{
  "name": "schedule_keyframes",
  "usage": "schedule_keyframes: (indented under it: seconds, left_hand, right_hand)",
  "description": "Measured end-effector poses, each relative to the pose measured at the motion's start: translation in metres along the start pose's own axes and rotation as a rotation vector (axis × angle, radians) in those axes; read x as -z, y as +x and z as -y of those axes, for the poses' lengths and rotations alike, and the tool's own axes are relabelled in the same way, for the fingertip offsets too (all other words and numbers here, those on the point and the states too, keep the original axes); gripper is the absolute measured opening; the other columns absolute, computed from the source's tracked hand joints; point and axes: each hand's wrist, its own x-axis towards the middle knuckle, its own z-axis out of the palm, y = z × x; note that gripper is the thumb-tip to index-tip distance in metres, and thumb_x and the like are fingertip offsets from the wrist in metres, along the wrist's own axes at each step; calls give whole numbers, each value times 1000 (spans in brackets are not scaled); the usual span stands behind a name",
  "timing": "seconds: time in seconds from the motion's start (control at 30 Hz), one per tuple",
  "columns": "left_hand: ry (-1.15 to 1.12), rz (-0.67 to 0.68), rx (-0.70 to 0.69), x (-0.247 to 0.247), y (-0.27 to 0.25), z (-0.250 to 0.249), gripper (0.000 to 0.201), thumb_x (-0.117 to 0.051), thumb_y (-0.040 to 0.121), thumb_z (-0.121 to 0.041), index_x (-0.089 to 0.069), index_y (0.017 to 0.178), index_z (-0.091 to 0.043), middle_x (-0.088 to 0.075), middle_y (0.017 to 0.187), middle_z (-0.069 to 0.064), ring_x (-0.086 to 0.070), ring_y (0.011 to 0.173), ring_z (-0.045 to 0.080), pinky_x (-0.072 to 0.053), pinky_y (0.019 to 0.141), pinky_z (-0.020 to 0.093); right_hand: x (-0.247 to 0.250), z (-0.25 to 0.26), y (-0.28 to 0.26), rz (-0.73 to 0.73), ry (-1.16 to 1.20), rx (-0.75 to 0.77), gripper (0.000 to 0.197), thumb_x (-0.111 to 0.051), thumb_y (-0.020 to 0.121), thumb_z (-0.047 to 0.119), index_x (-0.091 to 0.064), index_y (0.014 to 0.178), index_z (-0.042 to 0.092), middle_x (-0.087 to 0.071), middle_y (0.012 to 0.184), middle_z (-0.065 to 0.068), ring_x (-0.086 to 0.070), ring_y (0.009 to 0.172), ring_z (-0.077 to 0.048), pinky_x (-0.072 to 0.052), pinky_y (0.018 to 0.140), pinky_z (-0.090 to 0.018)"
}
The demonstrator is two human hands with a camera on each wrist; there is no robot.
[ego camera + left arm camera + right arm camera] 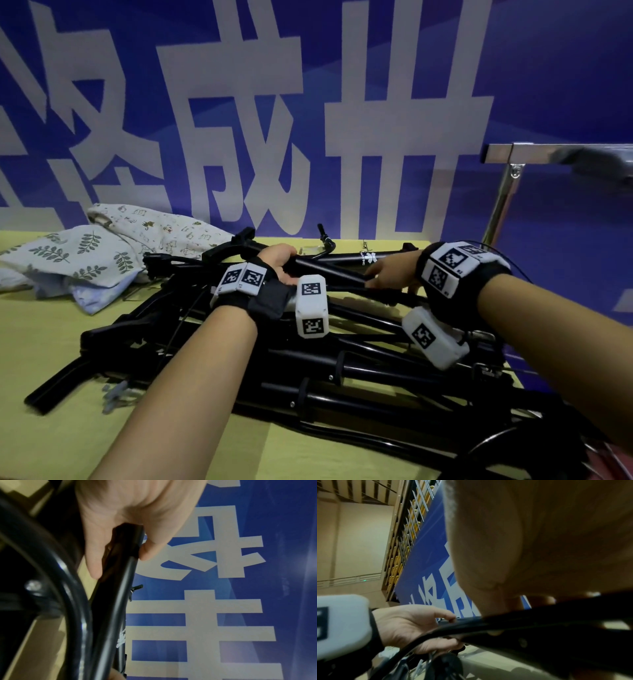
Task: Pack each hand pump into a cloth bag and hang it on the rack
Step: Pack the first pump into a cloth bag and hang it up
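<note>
A heap of black hand pumps (342, 373) covers the near worktop (68, 442). Both the left hand (279, 262) and the right hand (390, 272) grip the top pump (329, 270); the left wrist view shows fingers (92, 555) wrapping its tube. Cloth bags (102, 246) lie far left, the rack (534, 154) far right.

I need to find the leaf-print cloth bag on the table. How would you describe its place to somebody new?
Start at the yellow table in front of the blue banner. At its far left corner, beside the pile of black pumps, lie the cloth bags. The leaf-print cloth bag is the nearer one, with green sprigs; the bag behind has small animal figures.
</note>
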Motion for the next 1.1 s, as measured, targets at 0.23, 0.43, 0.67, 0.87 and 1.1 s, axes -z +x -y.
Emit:
schedule_keyframes:
  seconds: [0.23, 0.43, 0.67, 0.87, 1.1]
  left_hand:
    - [-180, 12, -160, 3, -42, -29, 26, -36, 101, -9, -36, 76, -1, -40, 80, 15, -49, 93, 33, -35, 106, 41]
    - [-216, 19, -241, 18, -75, -54, 24, -35, 101, -11, -37, 79, -3, -43, 82, 16, -49, 72, 29, -43, 30, 33]
    - [-479, 106, -325, 19, -102, -54, 14, -40, 100, -12, -42, 93, 0, -46, 112, 19, -50, 119, 35, -42, 99, 42]
    - [-623, 189, -345, 21, -116, -54, 13, -43, 96, -14, -37, 102, -4, -43, 82, 11, -48, 66, 19, -53, 46, 24]
    - [-271, 420, -387, 2, -137, -48, 29, -36, 96, -21, -59, 89, -5, -60, 85, 7, -55, 75, 17, -53, 65, 26]
  right_hand:
    - [26, -6, -31, -232, 111, 145, 41, -39, 99, 38, -45, 131, 14, -52, 93, 2, -46, 72, -8, -39, 69, -24]
    - [43, -7, -60, -266, 60, 239, 67, -71, 81, 17, -32, 136, 21, -51, 104, 5, -51, 102, -17, -44, 93, -32]
    - [60, 4, -73, -663, -52, 249, 25, -53, 90, 9, -53, 114, 15, -56, 95, -3, -57, 90, -24, -47, 75, -33]
    - [77, 21, -75, -786, -53, 230, 28, -50, 89, 5, -50, 116, 13, -59, 103, -14, -58, 92, -33, -52, 82, -48]
    - [104, 33, -80, -957, 92, 276, 28, -49, 89, 6, -47, 117, 8, -59, 104, -18, -57, 92, -35, -50, 80, -42]
